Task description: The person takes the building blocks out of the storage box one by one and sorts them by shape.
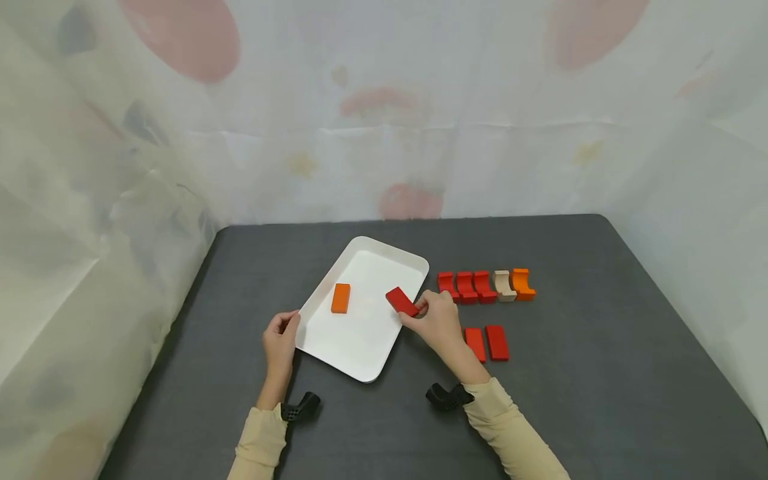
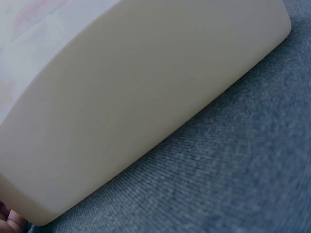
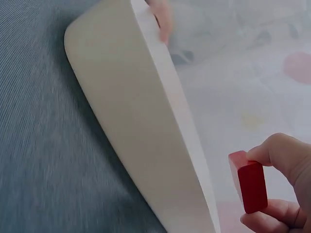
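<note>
My right hand (image 1: 437, 323) pinches a red rectangular block (image 1: 401, 301) between thumb and fingers, over the right side of a white tray (image 1: 336, 340). In the right wrist view, the red block (image 3: 252, 187) is held by its two ends, above the level of the tray's rim (image 3: 170, 92). At the tray's left edge, my left hand (image 1: 280, 343) grips the rim with thumb and fingers. An orange rectangular block (image 1: 340, 298) lies inside the tray. The tray's outer wall (image 2: 136, 97) fills much of the left wrist view, with a few fingers (image 2: 14, 222) at the lower left corner.
Right of the tray runs a row of arch-shaped blocks: three red (image 1: 465, 288), a beige one (image 1: 504, 286) and an orange one (image 1: 522, 285). Nearer me lie two red rectangular blocks (image 1: 497, 343), one partly behind my right wrist. A dark grey cloth (image 1: 576, 373) covers the table.
</note>
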Motion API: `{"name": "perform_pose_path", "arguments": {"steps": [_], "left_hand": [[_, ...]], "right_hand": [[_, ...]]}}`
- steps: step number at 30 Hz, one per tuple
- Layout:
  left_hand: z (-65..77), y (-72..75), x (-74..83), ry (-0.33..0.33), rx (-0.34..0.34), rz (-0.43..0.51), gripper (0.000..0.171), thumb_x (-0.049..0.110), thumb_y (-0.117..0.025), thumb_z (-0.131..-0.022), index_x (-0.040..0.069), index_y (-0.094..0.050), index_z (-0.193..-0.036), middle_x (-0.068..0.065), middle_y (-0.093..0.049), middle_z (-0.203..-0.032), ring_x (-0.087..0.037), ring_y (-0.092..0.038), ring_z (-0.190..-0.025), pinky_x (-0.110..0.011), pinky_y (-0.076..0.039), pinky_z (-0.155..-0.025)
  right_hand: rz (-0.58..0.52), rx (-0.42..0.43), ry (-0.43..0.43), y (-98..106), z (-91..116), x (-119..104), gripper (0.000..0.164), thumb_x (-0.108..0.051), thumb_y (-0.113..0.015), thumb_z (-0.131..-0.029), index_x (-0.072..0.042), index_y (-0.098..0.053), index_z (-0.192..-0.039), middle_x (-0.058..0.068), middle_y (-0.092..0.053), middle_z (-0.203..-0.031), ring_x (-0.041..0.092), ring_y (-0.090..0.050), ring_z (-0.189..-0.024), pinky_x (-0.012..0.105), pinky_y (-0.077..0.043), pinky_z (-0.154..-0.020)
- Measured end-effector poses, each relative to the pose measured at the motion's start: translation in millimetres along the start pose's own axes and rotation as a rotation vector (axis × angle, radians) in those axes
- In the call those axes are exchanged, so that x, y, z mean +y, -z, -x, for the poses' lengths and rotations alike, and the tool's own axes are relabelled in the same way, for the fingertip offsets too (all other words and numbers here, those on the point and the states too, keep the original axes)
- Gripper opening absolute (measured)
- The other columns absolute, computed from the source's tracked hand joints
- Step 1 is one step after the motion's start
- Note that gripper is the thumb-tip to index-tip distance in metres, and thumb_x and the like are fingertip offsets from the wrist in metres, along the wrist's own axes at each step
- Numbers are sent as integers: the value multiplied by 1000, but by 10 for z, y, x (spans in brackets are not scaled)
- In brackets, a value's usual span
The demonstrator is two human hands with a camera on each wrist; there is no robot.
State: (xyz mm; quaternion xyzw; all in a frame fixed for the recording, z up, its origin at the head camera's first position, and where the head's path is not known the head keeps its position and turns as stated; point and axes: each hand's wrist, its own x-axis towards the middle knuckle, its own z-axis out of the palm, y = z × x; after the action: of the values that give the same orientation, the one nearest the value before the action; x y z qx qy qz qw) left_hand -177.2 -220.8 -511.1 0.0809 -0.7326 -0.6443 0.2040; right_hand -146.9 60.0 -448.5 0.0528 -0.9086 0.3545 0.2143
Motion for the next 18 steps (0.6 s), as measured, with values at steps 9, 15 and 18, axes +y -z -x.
{"name": "perform_pose_path", "arguments": {"steps": [9, 15, 18], "left_hand": [[40, -17, 26, 15, -34, 7, 17, 6, -59, -85, -10, -64, -92, -18, -58, -82, -12, -50, -68, -18, -38, -58], [77, -10, 134, 16, -48, -2, 17, 0, -56, -85, -15, -61, -93, -25, -56, -83, -16, -50, -68, -17, -37, -58], [29, 0, 71, 14, -44, -3, 17, 3, -57, -86, -12, -62, -93, -22, -57, -83, -14, -49, -68, -18, -37, -58]], "right_hand": [[11, 74, -119, 369, 213, 352, 31, -19, -79, -64, -8, -50, -62, -1, -48, -55, 20, -41, -63, 33, -34, -54], [50, 82, -218, 498, 445, 576, 32, -19, -80, -65, -7, -51, -63, 0, -47, -56, 21, -39, -62, 32, -33, -53], [66, 118, -225, 540, 524, 660, 31, -17, -81, -64, -6, -51, -63, -1, -46, -55, 21, -39, -61, 32, -33, -51]]}}
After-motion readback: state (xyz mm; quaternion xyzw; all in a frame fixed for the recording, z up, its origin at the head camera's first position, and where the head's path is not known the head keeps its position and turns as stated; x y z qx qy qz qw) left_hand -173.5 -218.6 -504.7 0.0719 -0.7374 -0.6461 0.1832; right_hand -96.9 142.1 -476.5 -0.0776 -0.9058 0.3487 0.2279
